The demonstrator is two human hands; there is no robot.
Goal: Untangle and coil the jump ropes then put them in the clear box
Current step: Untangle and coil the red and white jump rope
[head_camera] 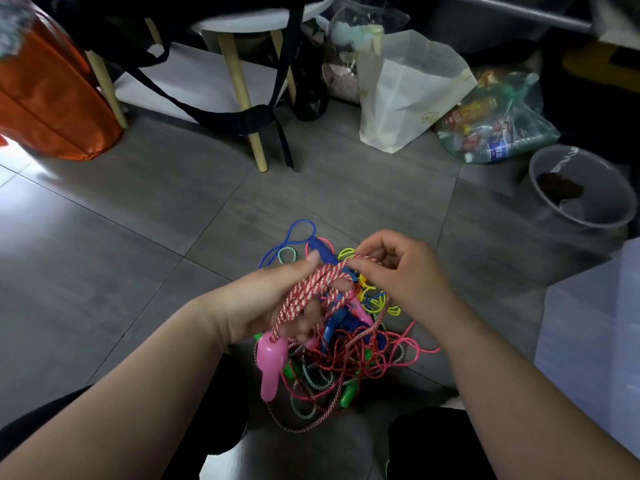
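Coiling appeared under way on the grey tiled floor (138,237): the left grip (273,299) held loops of red-and-white braided jump rope (311,292), its pink plastic handle (272,368) dangling, while the right grip (398,268) pinched the top strand. The next wrap would need slack freed from the multicoloured rope tangle (346,362) beneath. At right, the clear plastic box (588,323) hid its contents; the far grey bucket (602,178) held something brown.

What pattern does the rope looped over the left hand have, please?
Red and white braided stripes, on the rope over the left hand; head view.
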